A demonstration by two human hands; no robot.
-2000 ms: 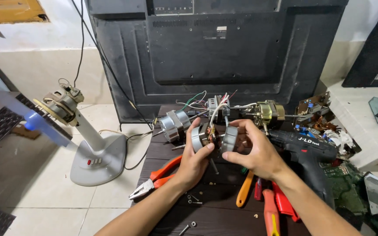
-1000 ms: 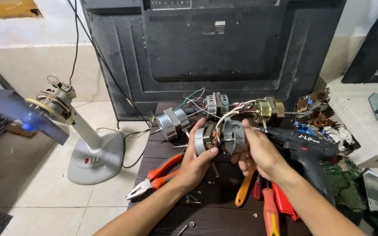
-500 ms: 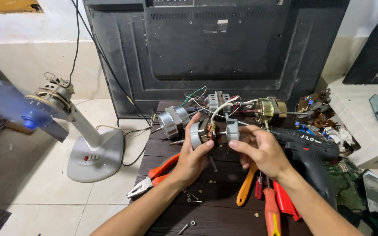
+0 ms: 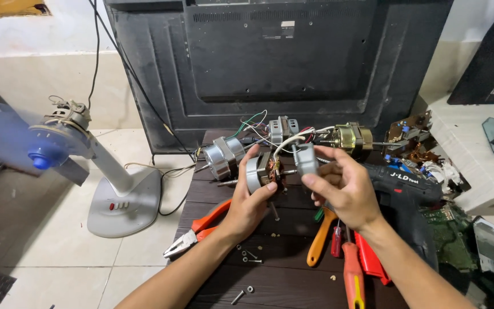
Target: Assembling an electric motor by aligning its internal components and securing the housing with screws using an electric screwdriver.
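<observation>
At the far left stands a white fan stand (image 4: 122, 203) on the tiled floor, its bare motor head with a blue hub (image 4: 44, 153) blurred by motion. Just right of it, at the near left edge of the dark wooden tabletop (image 4: 281, 274), lie orange-handled pliers (image 4: 198, 229), and a few loose screws (image 4: 246, 256) sit nearer the viewer. Farther back on the tabletop rests a silver motor housing (image 4: 222, 157), with a tangle of coloured wires (image 4: 255, 127) leading off to its right.

The left hand (image 4: 247, 209) is raised above the tabletop, its fingers (image 4: 261, 191) clamped around a small motor body (image 4: 263, 173) whose copper windings show at its right face. Just right of that, held a little apart from it, the right hand (image 4: 344, 189) has its fingers (image 4: 315, 182) pinched on a grey metal end cap (image 4: 305, 158), from which a white wire arcs back toward the motor.

Under the right hand lie an orange-handled screwdriver (image 4: 319, 240), a red-handled tool (image 4: 353, 277) and a red flat piece (image 4: 370, 260). Behind the hands sits a brass-coloured motor part (image 4: 351, 137). To the right lies a black cordless drill (image 4: 407, 191), with scraps of circuit board (image 4: 407, 129) beyond it. A large black television back (image 4: 281, 57) leans against the wall at the far side.
</observation>
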